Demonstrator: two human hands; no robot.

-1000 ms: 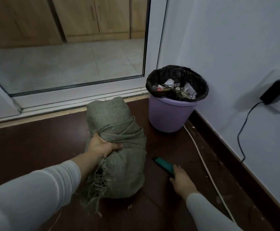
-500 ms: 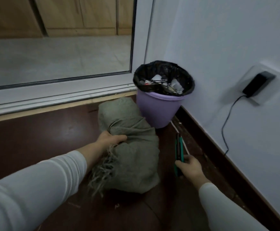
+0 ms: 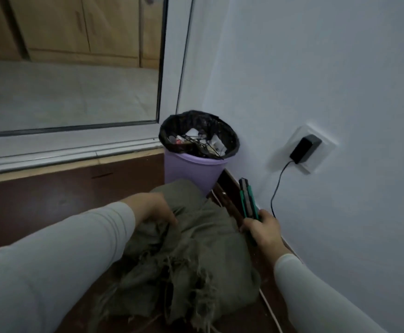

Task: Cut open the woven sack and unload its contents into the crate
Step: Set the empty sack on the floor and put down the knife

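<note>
While your left hand pinches the sack at its neck, keep your right hand, wrapped around the knife, cutting away from those fingers.

Open dark floor lies left of the woven sack, free up to the door sill. On the right, the sack sits near the wall, leaving a narrow gap crossed by a white cable. Ahead, a purple bin touching the sack blocks the corner
</note>
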